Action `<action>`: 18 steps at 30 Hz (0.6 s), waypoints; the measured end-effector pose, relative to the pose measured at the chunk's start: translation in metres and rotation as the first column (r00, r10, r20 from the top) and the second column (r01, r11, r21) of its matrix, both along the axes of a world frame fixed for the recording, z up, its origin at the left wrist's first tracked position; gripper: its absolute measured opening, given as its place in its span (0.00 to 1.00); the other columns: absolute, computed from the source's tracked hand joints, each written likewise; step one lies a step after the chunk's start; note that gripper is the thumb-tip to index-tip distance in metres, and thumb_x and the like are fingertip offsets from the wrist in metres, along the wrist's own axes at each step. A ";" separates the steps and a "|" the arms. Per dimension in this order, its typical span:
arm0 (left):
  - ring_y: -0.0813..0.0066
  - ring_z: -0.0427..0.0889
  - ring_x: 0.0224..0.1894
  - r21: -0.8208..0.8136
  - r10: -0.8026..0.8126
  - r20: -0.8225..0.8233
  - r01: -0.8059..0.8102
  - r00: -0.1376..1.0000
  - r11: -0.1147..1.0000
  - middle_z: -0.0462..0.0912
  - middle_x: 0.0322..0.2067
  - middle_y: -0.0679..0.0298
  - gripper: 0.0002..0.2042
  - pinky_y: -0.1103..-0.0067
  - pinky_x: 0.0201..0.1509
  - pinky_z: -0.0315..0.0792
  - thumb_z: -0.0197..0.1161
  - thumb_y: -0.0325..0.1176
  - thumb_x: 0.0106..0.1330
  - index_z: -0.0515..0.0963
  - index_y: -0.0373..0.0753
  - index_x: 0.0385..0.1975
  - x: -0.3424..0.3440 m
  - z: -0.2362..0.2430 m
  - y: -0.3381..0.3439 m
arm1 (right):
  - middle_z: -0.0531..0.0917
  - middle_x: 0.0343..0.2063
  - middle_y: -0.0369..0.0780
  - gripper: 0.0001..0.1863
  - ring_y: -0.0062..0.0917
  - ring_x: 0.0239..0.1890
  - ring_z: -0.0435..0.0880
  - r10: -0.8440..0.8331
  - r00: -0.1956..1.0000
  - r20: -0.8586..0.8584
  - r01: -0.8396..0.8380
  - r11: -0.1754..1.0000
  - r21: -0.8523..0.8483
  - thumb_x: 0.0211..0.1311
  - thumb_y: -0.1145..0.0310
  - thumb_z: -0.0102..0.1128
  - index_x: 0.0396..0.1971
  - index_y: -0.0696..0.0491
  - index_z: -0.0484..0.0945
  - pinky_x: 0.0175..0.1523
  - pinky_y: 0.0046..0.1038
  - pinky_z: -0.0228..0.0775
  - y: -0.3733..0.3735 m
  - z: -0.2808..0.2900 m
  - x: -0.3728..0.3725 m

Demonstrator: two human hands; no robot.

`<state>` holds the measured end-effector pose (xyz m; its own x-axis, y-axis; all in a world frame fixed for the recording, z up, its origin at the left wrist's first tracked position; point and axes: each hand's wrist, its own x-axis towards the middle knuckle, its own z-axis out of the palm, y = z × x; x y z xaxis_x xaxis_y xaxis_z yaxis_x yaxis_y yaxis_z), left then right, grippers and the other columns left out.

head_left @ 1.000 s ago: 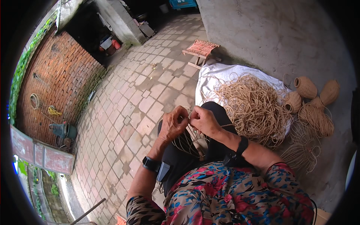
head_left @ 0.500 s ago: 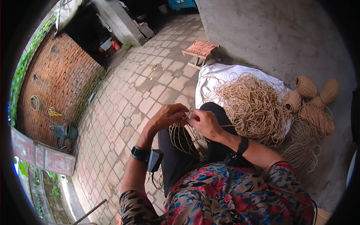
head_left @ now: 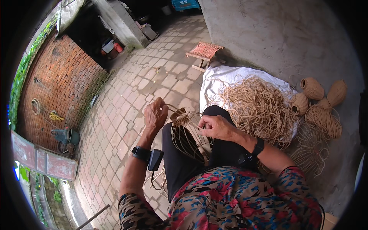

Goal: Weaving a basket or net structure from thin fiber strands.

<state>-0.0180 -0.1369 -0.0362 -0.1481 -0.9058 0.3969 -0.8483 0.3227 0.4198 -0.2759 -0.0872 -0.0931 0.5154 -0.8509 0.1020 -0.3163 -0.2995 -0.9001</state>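
Between the two black-clad knees (head_left: 216,112): one part-woven basket (head_left: 179,118), collar uppermost, pale spokes fanning lapward; propped there, I judge, for steadiness while both hands work. Left of the basket: the left hand (head_left: 155,114), thumb and forefinger pinching a strand (head_left: 171,105), seemingly held out for tension; the collar lies just right of those fingertips, apart. Right of the basket: the right hand (head_left: 215,127), fingers curled, thumb against forefinger beside the spokes; whether one is caught, I cannot tell. Farther right of the basket: cord heap (head_left: 257,109) on white sheet (head_left: 212,78), presumably for easy reach. Beyond the basket, farthest: slatted stool (head_left: 204,50).
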 end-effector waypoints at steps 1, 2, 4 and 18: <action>0.49 0.80 0.25 -0.048 0.067 0.164 -0.060 0.984 0.997 0.80 0.22 0.50 0.06 0.62 0.30 0.71 0.56 0.32 0.54 0.74 0.37 0.28 0.006 -0.004 0.002 | 0.79 0.21 0.39 0.17 0.26 0.22 0.80 0.010 1.000 0.017 -0.010 1.000 -0.006 0.53 0.57 0.66 0.34 0.56 0.77 0.33 0.26 0.71 0.000 -0.001 -0.007; 0.49 0.80 0.25 -0.061 0.055 0.161 -0.045 0.985 0.997 0.80 0.22 0.50 0.06 0.62 0.30 0.71 0.56 0.32 0.54 0.74 0.37 0.28 0.009 -0.011 0.001 | 0.78 0.20 0.36 0.16 0.20 0.23 0.78 0.024 0.999 0.030 -0.027 0.996 0.088 0.55 0.60 0.66 0.34 0.57 0.77 0.32 0.23 0.71 0.000 -0.003 -0.014; 0.47 0.80 0.25 -0.018 0.124 0.339 -0.126 0.933 0.992 0.80 0.21 0.50 0.07 0.61 0.28 0.71 0.56 0.32 0.55 0.72 0.38 0.31 0.018 -0.025 -0.004 | 0.78 0.23 0.33 0.14 0.14 0.25 0.76 0.028 0.997 0.078 -0.050 0.952 0.304 0.59 0.62 0.64 0.35 0.58 0.77 0.31 0.18 0.71 -0.001 -0.008 -0.023; 0.91 0.55 0.12 0.333 0.363 -0.899 -0.154 0.246 0.930 0.69 0.16 0.74 0.04 0.89 0.15 0.53 0.59 0.31 0.63 0.74 0.38 0.32 0.207 -0.022 0.008 | 0.83 0.31 0.41 0.14 0.26 0.34 0.82 -0.401 0.915 -0.047 0.399 0.916 -0.046 0.54 0.66 0.62 0.39 0.56 0.76 0.41 0.27 0.74 -0.033 -0.032 -0.092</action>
<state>0.1893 -0.1288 -0.0584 0.4829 -0.8738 -0.0561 0.1438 0.0159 0.9895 -0.3675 -0.1200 -0.1247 0.1389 -0.9834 0.1168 -0.4646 -0.1689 -0.8693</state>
